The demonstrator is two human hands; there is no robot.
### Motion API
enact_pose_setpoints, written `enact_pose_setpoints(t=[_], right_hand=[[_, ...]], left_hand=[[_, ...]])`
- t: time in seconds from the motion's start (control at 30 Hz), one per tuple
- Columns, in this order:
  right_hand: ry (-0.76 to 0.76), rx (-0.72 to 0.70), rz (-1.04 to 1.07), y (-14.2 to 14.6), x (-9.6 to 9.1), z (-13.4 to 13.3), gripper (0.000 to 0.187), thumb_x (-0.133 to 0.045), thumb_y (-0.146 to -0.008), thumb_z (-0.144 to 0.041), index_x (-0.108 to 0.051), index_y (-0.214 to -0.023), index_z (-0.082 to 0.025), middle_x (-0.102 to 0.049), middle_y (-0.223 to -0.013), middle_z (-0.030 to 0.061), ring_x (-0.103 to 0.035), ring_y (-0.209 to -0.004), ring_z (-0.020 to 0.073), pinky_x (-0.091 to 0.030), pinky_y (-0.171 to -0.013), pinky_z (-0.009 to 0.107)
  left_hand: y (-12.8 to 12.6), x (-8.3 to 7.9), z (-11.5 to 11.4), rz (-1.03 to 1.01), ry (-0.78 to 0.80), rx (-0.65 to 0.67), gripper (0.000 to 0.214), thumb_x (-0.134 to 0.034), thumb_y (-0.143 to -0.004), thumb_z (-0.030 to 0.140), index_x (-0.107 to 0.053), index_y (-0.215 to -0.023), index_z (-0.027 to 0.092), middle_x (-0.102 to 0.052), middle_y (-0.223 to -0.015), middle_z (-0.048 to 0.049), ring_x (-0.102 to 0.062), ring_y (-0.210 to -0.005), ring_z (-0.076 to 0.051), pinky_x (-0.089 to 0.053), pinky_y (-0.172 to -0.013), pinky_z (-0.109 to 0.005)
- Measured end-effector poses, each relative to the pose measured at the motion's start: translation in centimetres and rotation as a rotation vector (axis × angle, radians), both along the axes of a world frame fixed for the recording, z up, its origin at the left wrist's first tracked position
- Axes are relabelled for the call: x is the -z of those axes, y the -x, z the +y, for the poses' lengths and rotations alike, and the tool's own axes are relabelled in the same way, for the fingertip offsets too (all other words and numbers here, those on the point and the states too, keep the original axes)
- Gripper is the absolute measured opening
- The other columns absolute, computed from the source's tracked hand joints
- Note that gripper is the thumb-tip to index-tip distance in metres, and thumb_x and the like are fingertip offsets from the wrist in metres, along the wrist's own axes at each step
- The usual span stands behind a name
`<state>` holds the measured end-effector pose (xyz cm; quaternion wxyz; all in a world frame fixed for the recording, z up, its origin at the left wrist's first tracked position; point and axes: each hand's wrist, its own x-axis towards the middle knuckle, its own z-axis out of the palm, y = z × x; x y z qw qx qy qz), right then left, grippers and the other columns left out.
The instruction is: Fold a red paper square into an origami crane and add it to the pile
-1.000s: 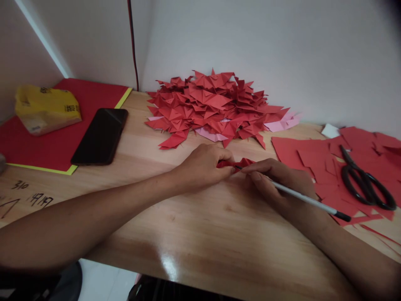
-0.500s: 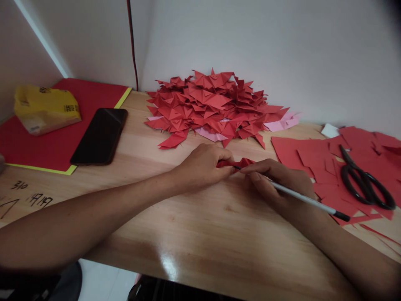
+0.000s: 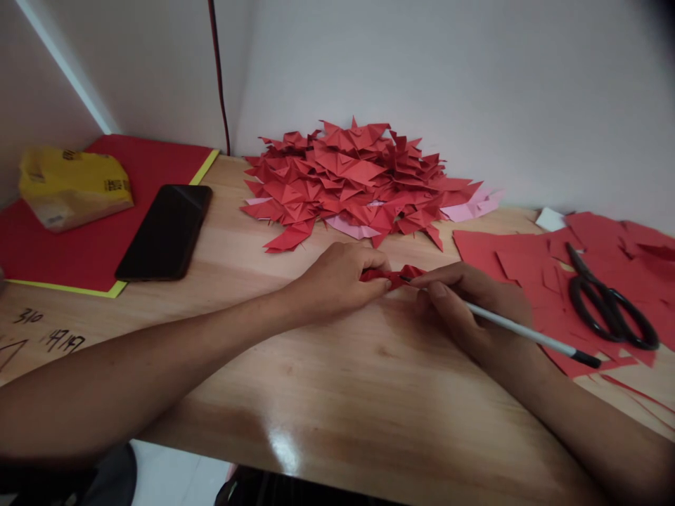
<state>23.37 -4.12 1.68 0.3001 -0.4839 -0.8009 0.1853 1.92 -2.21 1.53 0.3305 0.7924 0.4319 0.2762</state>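
Note:
Between my hands is a small folded red paper piece [image 3: 396,278], partly hidden by fingers. My left hand [image 3: 345,281] pinches its left end between thumb and fingers. A grey pen [image 3: 519,325] with a black end cap lies slanted in my right hand [image 3: 474,299], gripped near its tip. The tip is at the red paper; whether it touches cannot be made out. Just beyond my hands rises a heap of pointed folded red paper pieces [image 3: 348,176], with some pink ones at its lower edge.
Black-handled scissors [image 3: 606,309] lie on loose red paper sheets [image 3: 517,260] at the right. To the left are a black phone [image 3: 164,232], a red sheet stack [image 3: 63,256] and a yellow packet [image 3: 76,184]. Handwritten numbers mark the wooden table [image 3: 327,393]. A wall stands behind.
The pen tip and my right hand have shifted slightly right along the red paper, showing more of it. My left hand keeps its pinch. The whole view has drifted a little left.

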Motion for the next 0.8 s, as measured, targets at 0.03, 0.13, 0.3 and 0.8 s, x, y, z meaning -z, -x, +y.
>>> enact_pose_setpoints(t=[0.03,0.13,0.3,0.8], right_hand=[[0.003,0.005,0.001,0.05,-0.01,-0.03,0.019,-0.055,-0.092,-0.035,-0.068,-0.089,-0.022,-0.066,-0.060,-0.0013,-0.050,-0.042,0.0091,-0.035,-0.040,0.021],[0.010,0.007,-0.006,0.14,-0.07,-0.09,0.018,-0.055,-0.091,-0.034,-0.068,-0.089,-0.022,-0.066,-0.060,-0.0014,-0.051,-0.042,0.0090,-0.035,-0.040,0.021],[0.016,-0.007,-0.015,0.05,-0.05,0.02,0.017,-0.055,-0.091,-0.033,-0.068,-0.089,-0.022,-0.066,-0.060,-0.0012,-0.051,-0.042,0.0090,-0.037,-0.041,0.021],[0.041,0.026,0.003,0.60,-0.38,-0.43,0.019,-0.053,-0.092,-0.033,-0.068,-0.090,-0.022,-0.067,-0.061,-0.0008,-0.050,-0.042,0.0088,-0.036,-0.041,0.022]], left_hand=[[0.01,0.00,0.01,0.002,-0.002,0.002,0.014,-0.057,-0.083,0.021,-0.068,-0.076,0.016,-0.066,-0.075,-0.0013,-0.058,-0.074,-0.014,-0.040,-0.068,-0.026],[0.02,-0.02,0.02,0.003,-0.010,0.009,0.015,-0.056,-0.083,0.021,-0.068,-0.078,0.016,-0.067,-0.075,-0.0013,-0.058,-0.074,-0.013,-0.041,-0.069,-0.026],[0.06,-0.10,-0.02,0.005,0.004,0.013,0.014,-0.056,-0.084,0.020,-0.069,-0.079,0.016,-0.067,-0.075,-0.0009,-0.058,-0.073,-0.013,-0.040,-0.067,-0.025],[0.03,-0.19,0.01,-0.002,0.008,0.010,0.014,-0.055,-0.083,0.019,-0.068,-0.077,0.016,-0.066,-0.074,-0.0004,-0.057,-0.072,-0.013,-0.039,-0.067,-0.025]])
